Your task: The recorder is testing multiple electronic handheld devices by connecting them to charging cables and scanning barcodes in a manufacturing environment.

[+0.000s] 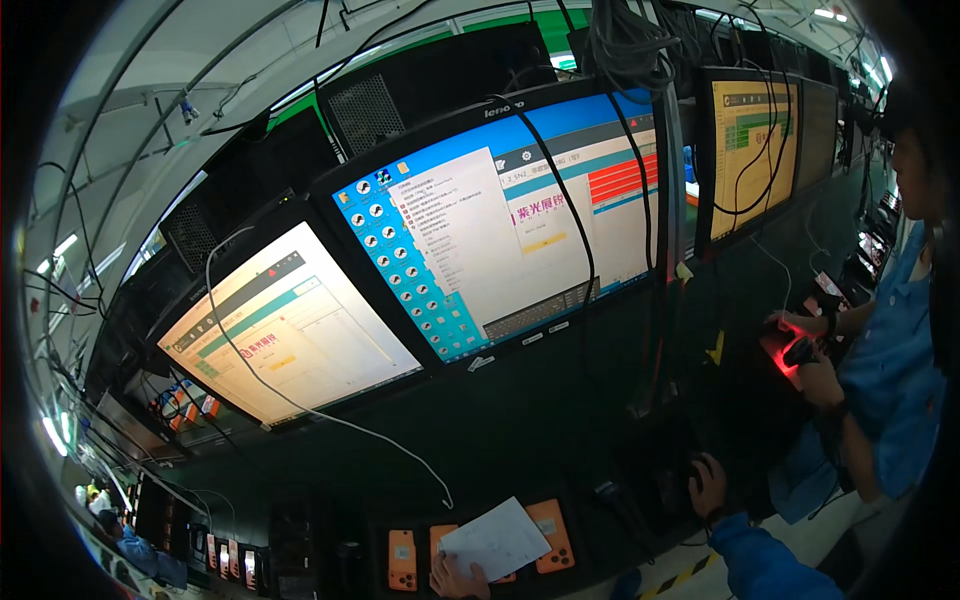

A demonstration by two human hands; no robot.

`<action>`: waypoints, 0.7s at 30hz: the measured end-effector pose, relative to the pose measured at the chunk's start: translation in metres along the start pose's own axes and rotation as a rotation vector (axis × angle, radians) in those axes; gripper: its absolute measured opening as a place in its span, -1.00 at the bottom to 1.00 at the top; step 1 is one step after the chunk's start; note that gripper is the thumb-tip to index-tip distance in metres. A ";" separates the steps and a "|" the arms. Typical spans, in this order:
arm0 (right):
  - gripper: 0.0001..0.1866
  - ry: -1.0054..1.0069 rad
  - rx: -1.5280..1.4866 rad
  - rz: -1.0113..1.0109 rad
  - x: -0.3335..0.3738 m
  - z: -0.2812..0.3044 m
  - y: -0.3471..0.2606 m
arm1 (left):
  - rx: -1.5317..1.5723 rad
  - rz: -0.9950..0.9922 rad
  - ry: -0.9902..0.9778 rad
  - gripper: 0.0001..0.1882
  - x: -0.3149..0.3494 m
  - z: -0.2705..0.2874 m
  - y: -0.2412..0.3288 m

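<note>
At the lower edge my left hand (pixel 458 580) is closed on the near edge of a white sheet of paper (pixel 497 538). The sheet lies across a row of orange phones, partly covering the middle of the row. An orange phone (pixel 402 562) with a pale label lies to its left, and another orange phone (pixel 553 537) is at its right edge. Farther right, my right hand (pixel 708 486) curls its fingers over the dark bench; whatever is beneath them is lost in shadow. A dark handheld scanner (pixel 608 492) appears to lie between my hands.
Lit monitors stand behind the bench: a left monitor (pixel 290 330), a centre monitor (pixel 540 215) and a right monitor (pixel 752 155). A white cable (pixel 340 415) hangs toward the phones. At right, a co-worker in blue (pixel 890 360) points a red-lit scanner (pixel 799 350) at something.
</note>
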State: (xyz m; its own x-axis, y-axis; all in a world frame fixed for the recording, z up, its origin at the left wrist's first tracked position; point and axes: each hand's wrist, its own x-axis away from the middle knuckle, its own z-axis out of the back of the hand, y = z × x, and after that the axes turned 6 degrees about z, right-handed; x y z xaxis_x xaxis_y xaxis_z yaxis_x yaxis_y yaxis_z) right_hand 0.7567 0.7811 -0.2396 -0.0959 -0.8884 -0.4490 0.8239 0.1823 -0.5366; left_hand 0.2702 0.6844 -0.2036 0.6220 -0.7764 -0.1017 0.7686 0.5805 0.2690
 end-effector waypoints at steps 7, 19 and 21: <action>-0.62 -0.006 0.014 -0.014 -0.001 0.004 -0.005 | 0.021 -0.071 0.059 -0.34 -0.001 -0.017 -0.015; -0.63 0.025 0.034 -0.001 0.002 0.005 -0.007 | 0.027 -0.095 0.122 -0.35 0.002 -0.020 -0.015; -0.63 0.023 0.024 0.001 0.000 0.006 -0.008 | 0.010 -0.089 0.125 -0.35 0.004 -0.015 -0.008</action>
State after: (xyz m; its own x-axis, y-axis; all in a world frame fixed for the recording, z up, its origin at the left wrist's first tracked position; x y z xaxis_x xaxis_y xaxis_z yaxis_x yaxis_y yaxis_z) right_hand 0.7533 0.7766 -0.2308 -0.1078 -0.8785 -0.4654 0.8368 0.1725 -0.5196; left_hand 0.2683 0.6805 -0.2204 0.5660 -0.7875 -0.2438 0.8201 0.5079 0.2635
